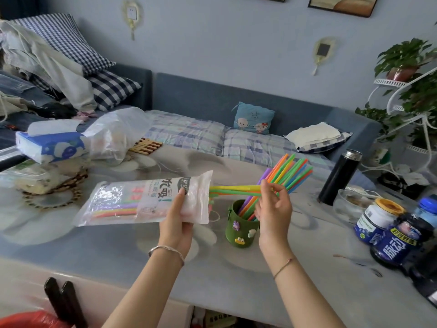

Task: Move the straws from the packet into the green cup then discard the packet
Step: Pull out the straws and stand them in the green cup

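Hands (177,216) (275,207) on packet (132,200) and straws (236,188)

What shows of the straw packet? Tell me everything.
The straw packet is a clear, crinkled plastic bag with a white printed label bearing dark characters. It is held nearly level above the table, mouth to the right. The left hand grips it near the mouth. A few coloured straws lie inside; others jut out, pinched by the right hand.
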{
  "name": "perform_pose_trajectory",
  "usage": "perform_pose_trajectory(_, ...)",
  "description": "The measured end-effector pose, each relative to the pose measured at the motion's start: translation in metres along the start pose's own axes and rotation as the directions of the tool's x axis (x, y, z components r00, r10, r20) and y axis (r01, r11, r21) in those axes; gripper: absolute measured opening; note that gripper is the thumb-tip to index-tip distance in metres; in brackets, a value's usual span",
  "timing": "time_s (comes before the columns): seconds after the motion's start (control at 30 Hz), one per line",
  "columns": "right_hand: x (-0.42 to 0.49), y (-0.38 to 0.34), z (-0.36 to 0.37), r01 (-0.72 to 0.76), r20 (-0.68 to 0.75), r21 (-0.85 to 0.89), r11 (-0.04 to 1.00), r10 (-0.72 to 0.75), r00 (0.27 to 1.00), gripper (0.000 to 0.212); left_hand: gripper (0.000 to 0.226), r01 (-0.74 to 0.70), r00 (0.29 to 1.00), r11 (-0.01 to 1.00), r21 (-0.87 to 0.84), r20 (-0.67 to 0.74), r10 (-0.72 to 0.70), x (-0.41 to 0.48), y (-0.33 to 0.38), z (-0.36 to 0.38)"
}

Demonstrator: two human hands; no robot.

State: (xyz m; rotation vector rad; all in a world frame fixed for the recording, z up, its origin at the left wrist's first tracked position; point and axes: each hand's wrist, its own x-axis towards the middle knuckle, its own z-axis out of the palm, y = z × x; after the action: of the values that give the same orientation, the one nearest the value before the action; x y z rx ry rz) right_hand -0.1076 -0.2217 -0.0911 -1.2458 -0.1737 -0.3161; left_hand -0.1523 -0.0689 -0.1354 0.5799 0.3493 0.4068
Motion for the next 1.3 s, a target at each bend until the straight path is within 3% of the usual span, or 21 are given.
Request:
perform_pose_trajectory(0.13, -0.01, 0.0, 0.011, -0.185, 0.139, -0.01, 0.983, 0.184, 0.973, 0.018, 0.035, 0.024, 0.999, 1.0, 0.012, 0.035, -0.025, -0.001, -0.007, 0.002)
perform_pose_trajectory(0.27, -0.015, 0.005, 0.019, -0.202, 0.221, -0.214, 0.956, 0.249, 0.943, 0.033, 0.057, 0.008, 1.0, 1.0, 0.001, 0.026, -0.008, -0.001, -0.015, 0.002)
perform_pose_trajectory(0.33, -0.011, 0.003, 0.019, -0.172, 0.186, -0.23, 0.958, 0.217, 0.958, 0.039, 0.061, 0.003, 0.999, 1.0, -0.018, 0.047, -0.002, -0.002, -0.015, 0.003)
perform_pose_trajectory(0.47, -0.002, -0.009, 0.009, -0.08, -0.04, -0.038, 0.996, 0.079, 0.996, 0.039, 0.027, 0.013, 0.996, 1.0, 0.012, 0.09, -0.014, -0.002, -0.009, 0.003)
perform_pose_trajectory(0.57, 0.003, -0.008, 0.005, -0.109, -0.165, 0.129, 0.986, 0.13, 0.978, 0.024, 0.044, 0.019, 0.999, 1.0, 0.006, 0.043, -0.019, -0.002, -0.008, 0.003)
perform_pose_trajectory(0.67, 0.0, -0.002, 0.008, -0.158, -0.068, -0.035, 0.987, 0.155, 0.986, 0.017, 0.071, 0.001, 0.999, 1.0, -0.019, 0.052, 0.0, 0.0, -0.014, 0.002)
perform_pose_trajectory(0.77, -0.007, 0.001, 0.017, -0.258, 0.106, -0.194, 0.947, 0.282, 0.954, 0.014, 0.07, 0.024, 0.996, 1.0, -0.01, 0.091, -0.023, -0.002, -0.018, 0.005)
perform_pose_trajectory(0.83, -0.01, 0.002, 0.02, -0.295, 0.146, -0.246, 0.923, 0.336, 0.931, 0.014, 0.066, 0.027, 0.996, 0.999, -0.019, 0.084, -0.025, -0.001, -0.021, 0.003)
perform_pose_trajectory(0.93, -0.009, -0.003, 0.018, -0.296, 0.065, -0.195, 0.935, 0.313, 0.947, 0.019, 0.067, 0.032, 0.998, 0.999, -0.033, 0.059, -0.03, 0.001, -0.02, 0.003)
perform_pose_trajectory(1.1, 0.0, -0.015, 0.006, -0.228, -0.191, 0.074, 0.971, 0.238, 0.952, 0.033, 0.047, 0.044, 0.998, 0.996, -0.073, 0.042, -0.041, 0.007, -0.017, -0.001)
perform_pose_trajectory(1.2, -0.002, -0.017, 0.008, -0.25, -0.172, 0.054, 0.967, 0.256, 0.951, 0.033, 0.05, 0.049, 0.998, 0.997, -0.067, 0.05, -0.046, 0.007, -0.021, -0.001)
perform_pose_trajectory(1.3, -0.006, -0.015, 0.012, -0.315, -0.034, -0.016, 0.949, 0.315, 0.949, 0.029, 0.054, 0.062, 0.997, 0.997, -0.043, 0.055, -0.06, 0.004, -0.025, 0.001)
